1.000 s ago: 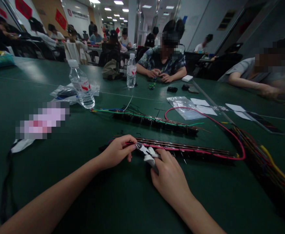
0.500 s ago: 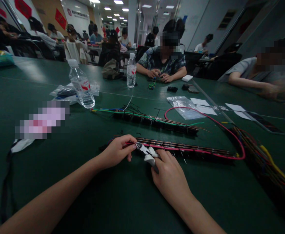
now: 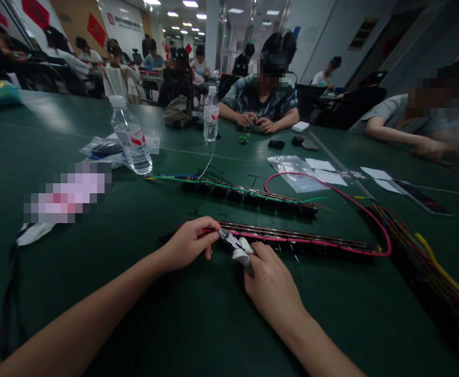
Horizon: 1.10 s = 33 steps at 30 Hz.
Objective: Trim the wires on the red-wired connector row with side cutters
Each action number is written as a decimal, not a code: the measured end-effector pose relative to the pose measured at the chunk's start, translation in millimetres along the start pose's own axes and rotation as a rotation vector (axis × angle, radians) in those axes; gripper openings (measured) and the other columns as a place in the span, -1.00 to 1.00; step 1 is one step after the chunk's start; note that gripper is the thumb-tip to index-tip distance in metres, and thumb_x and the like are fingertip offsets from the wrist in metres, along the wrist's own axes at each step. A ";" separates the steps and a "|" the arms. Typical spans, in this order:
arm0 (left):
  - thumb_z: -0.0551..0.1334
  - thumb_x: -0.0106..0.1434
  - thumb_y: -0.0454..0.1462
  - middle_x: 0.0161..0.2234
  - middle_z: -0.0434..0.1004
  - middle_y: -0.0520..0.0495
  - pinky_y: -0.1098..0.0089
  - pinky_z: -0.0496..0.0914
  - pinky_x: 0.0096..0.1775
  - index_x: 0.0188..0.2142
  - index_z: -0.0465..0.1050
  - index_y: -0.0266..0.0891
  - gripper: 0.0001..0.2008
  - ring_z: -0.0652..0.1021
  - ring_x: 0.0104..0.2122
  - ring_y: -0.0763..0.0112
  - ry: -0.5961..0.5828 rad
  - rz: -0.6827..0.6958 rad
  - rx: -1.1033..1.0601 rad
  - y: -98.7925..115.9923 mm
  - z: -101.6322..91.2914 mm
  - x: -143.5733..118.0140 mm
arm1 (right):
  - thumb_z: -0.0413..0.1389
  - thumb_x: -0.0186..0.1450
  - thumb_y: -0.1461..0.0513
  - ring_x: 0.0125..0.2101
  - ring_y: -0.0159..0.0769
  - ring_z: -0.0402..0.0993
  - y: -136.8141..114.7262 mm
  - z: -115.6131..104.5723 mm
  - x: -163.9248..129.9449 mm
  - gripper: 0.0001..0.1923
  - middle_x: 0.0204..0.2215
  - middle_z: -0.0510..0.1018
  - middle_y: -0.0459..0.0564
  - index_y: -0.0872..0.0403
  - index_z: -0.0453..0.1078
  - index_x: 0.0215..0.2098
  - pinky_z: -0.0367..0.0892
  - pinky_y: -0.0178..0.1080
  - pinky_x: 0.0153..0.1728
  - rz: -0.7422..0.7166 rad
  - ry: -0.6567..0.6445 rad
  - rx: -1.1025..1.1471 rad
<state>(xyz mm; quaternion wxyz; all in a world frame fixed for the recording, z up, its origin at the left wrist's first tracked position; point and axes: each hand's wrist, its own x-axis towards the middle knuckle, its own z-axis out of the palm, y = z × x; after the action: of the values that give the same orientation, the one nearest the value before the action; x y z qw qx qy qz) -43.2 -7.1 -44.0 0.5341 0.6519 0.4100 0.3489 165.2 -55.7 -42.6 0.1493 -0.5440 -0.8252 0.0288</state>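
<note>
My left hand [image 3: 188, 243] is closed at the left part of a long black strip [image 3: 339, 253], thumb and forefinger pinched about a red cable [image 3: 312, 242] that runs along it. Diagonal cutters [image 3: 235, 244] with pale handles sit in my right hand [image 3: 273, 280], fingers wrapped round the grips. The cutters' jaws point left and reach the left fingertips; whether something thin lies between them is too small to tell. White cable tie tails stick out of the strip. Behind it lies a second black strip [image 3: 249, 197] with a green wire and bare copper-coloured rods.
Two water bottles [image 3: 132, 137] stand farther back, near plastic bags [image 3: 296, 175] and paper slips [image 3: 327, 177]. A thick wire bundle [image 3: 422, 262] and a phone [image 3: 422, 198] lie to the right. A person [image 3: 261, 104] sits across the green table, another at the right.
Both hands and the cutters hold almost the same position. The view has shifted very slightly, moving things at the right a little leftward.
</note>
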 end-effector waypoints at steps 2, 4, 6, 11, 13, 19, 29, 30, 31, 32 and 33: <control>0.14 0.31 -0.30 -0.48 0.40 0.09 0.47 0.36 -0.49 -0.21 0.37 -0.27 -0.91 0.48 -0.60 0.53 0.003 -0.001 0.006 0.2 0.1 0.0 | 0.05 0.22 0.43 -0.24 -0.17 0.39 -0.2 0.2 0.2 -0.83 -0.25 0.46 0.08 0.12 0.45 -0.37 0.35 -0.14 -0.25 0.002 0.008 0.006; 0.14 0.31 -0.30 -0.49 0.41 0.09 0.47 0.35 -0.49 -0.21 0.37 -0.27 -0.91 0.48 -0.60 0.53 0.007 -0.005 0.013 0.2 0.2 0.0 | 0.05 0.23 0.43 -0.25 -0.18 0.39 -0.2 0.6 0.2 -0.82 -0.25 0.46 0.07 0.11 0.45 -0.38 0.35 -0.15 -0.26 0.006 0.011 0.007; 0.14 0.31 -0.30 -0.49 0.42 0.09 0.48 0.35 -0.49 -0.21 0.37 -0.26 -0.91 0.48 -0.60 0.53 0.008 -0.010 0.017 0.1 0.2 -0.1 | 0.05 0.22 0.43 -0.25 -0.18 0.40 -0.2 0.7 0.3 -0.82 -0.25 0.46 0.07 0.11 0.46 -0.37 0.34 -0.16 -0.25 0.013 0.007 0.004; 0.13 0.32 -0.29 -0.50 0.42 0.09 0.47 0.36 -0.48 -0.20 0.37 -0.26 -0.90 0.48 -0.60 0.52 0.003 -0.009 0.019 0.4 0.0 -0.3 | 0.06 0.22 0.42 -0.26 -0.19 0.41 -0.4 -2.2 1.3 -0.83 -0.26 0.46 0.07 0.12 0.47 -0.37 0.35 -0.18 -0.27 0.037 -0.011 0.017; 0.13 0.33 -0.28 -0.50 0.41 0.09 0.47 0.36 -0.47 -0.21 0.37 -0.26 -0.90 0.48 -0.59 0.52 0.000 -0.005 0.023 0.5 -0.1 -0.4 | 0.06 0.22 0.42 -0.27 -0.20 0.41 -0.1 -3.5 1.8 -0.83 -0.28 0.46 0.06 0.11 0.46 -0.39 0.35 -0.19 -0.26 0.043 -0.007 0.033; 0.13 0.34 -0.27 -0.53 0.39 0.11 0.48 0.34 -0.47 -0.24 0.35 -0.26 -0.91 0.47 -0.60 0.53 0.001 0.006 0.012 1.9 0.0 -0.8 | 0.04 0.19 0.44 -0.22 -0.15 0.38 2.8 -2.5 2.2 -0.83 -0.25 0.45 0.08 0.10 0.42 -0.38 0.34 -0.16 -0.19 0.017 0.037 0.007; 0.13 0.32 -0.28 -0.49 0.40 0.11 0.49 0.34 -0.49 -0.22 0.36 -0.28 -0.90 0.47 -0.61 0.54 0.003 -0.010 0.000 3.1 0.9 -0.1 | 0.05 0.14 0.45 -0.15 -0.10 0.35 2.8 -2.5 1.5 -0.78 -0.13 0.45 0.13 0.13 0.44 -0.29 0.32 -0.10 -0.13 -0.015 0.055 -0.003; 0.13 0.32 -0.29 -0.49 0.40 0.11 0.49 0.34 -0.50 -0.22 0.36 -0.28 -0.90 0.47 -0.61 0.54 0.003 -0.013 -0.001 2.8 0.8 -0.1 | 0.05 0.14 0.44 -0.15 -0.09 0.35 2.6 -2.6 1.2 -0.78 -0.13 0.45 0.13 0.14 0.44 -0.28 0.32 -0.09 -0.13 -0.019 0.051 -0.005; 0.13 0.32 -0.29 -0.50 0.40 0.11 0.49 0.34 -0.50 -0.21 0.36 -0.28 -0.90 0.47 -0.61 0.54 0.003 -0.015 -0.002 2.5 0.7 -0.1 | 0.05 0.14 0.44 -0.15 -0.09 0.34 2.3 -2.8 1.0 -0.78 -0.13 0.45 0.13 0.14 0.45 -0.28 0.31 -0.09 -0.13 -0.022 0.048 -0.008; 0.13 0.32 -0.29 -0.50 0.40 0.11 0.49 0.34 -0.50 -0.21 0.35 -0.28 -0.90 0.47 -0.61 0.54 0.004 -0.017 0.000 2.2 0.6 -0.1 | 0.05 0.14 0.44 -0.14 -0.09 0.34 2.1 -3.0 0.8 -0.78 -0.13 0.45 0.14 0.15 0.45 -0.28 0.31 -0.09 -0.13 -0.025 0.045 -0.012; 0.13 0.32 -0.30 -0.51 0.40 0.12 0.49 0.34 -0.49 -0.20 0.35 -0.28 -0.90 0.47 -0.61 0.54 0.004 -0.018 0.002 1.9 0.5 -0.2 | 0.05 0.15 0.44 -0.14 -0.09 0.34 1.8 -3.3 0.6 -0.78 -0.13 0.44 0.14 0.15 0.45 -0.27 0.31 -0.09 -0.14 -0.027 0.044 -0.016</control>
<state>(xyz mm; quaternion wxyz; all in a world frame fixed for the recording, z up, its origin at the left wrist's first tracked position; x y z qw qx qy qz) -42.5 -7.6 -42.3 0.5357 0.6481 0.4174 0.3447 167.5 -54.8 -39.8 0.1634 -0.5346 -0.8291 0.0085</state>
